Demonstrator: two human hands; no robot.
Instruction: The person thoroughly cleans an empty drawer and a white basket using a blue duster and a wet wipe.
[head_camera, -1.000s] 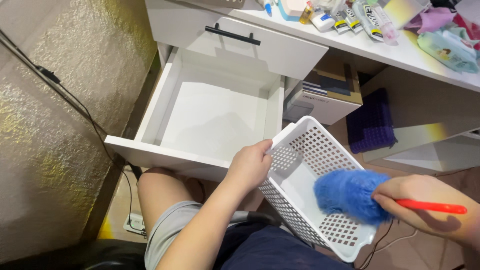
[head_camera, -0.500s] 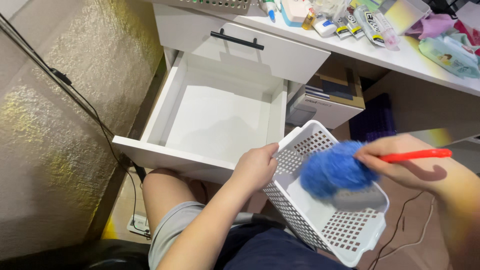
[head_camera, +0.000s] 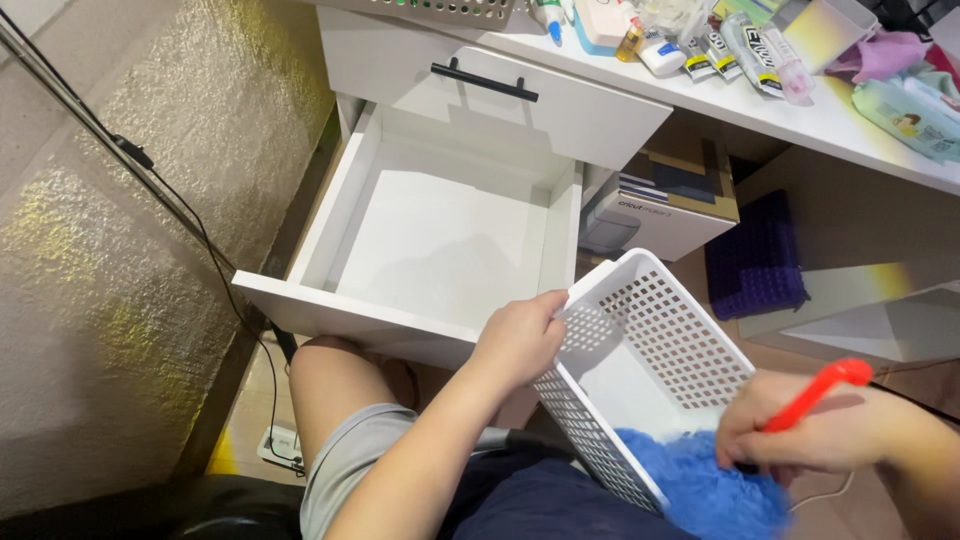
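Dusting a white perforated basket (head_camera: 655, 350) over an open drawer (head_camera: 440, 240)
Left hand (head_camera: 520, 338) grips the basket rim; right hand (head_camera: 800, 430) clasps the blue duster (head_camera: 700, 490) by its red handle, working the near corner; far wall likely follows

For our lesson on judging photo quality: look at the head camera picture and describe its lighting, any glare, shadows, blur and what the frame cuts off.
Head view: bright, even light; the open drawer is nearly washed out white; the wall shows yellowish sheen; the desk casts shadow over the purple mat. The left hand on the white basket is sharp. The blue duster and right hand are cut by the frame.
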